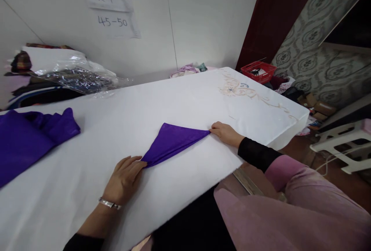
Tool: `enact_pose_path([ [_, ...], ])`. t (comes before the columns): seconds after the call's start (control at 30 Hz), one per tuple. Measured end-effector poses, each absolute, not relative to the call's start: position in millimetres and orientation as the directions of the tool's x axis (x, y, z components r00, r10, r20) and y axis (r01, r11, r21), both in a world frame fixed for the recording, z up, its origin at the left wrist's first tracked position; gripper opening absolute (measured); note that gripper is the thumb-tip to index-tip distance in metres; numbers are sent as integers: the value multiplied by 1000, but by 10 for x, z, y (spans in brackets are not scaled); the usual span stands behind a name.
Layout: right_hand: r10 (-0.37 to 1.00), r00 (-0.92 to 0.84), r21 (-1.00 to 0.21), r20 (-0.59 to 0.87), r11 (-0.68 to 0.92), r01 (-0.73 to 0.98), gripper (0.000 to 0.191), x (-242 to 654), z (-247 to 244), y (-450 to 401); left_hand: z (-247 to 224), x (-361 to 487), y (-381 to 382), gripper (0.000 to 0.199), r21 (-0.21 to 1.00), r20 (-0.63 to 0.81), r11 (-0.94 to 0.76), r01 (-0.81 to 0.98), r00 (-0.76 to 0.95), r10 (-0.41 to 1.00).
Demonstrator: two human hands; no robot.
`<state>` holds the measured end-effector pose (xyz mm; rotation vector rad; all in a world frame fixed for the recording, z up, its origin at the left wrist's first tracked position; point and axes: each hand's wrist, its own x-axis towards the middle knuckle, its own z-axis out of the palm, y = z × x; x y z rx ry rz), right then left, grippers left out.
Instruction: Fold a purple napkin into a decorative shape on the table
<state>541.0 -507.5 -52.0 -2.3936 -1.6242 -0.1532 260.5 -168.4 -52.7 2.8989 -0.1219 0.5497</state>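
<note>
One purple cloth [176, 142], roughly triangular, lies on the white tablecloth [179, 102]: right hand [226, 132] pinches its right corner, left hand [123, 177] covers the left corner, pinch or press I can't tell; keep tension even, smooth creases along the near edge

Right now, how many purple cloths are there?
2: a folded cloth between the left hand and the right hand, and a rumpled cloth at the picture's left edge, whose folds may hide more.
</note>
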Motion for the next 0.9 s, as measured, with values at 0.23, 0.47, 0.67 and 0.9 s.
enact_pose_path([
  [0.23, 914, 376, -186, 154, -347, 919, 29, 5326, -334, -5096, -477, 2600, -1891, 25, 13, 281, -1000, -22, 960, -18],
  [0.47, 757, 608, -267, 239, -551, 791, 36, 5209, -469, -4959, -373, 2766, -2179, 37, -53, 351, -987, 154, 928, 126],
  [0.67, 744, 588, -239, 317, -537, 809, 30, 5174, -552, -5006, -423, 2774, -2194, 34, 72, 359, -987, 142, 920, 159],
  [0.9, 848, 491, -156, 200, -467, 870, 25, 5247, -415, -4998, -415, 2777, -2138, 31, 29, 337, -991, 133, 932, 135],
])
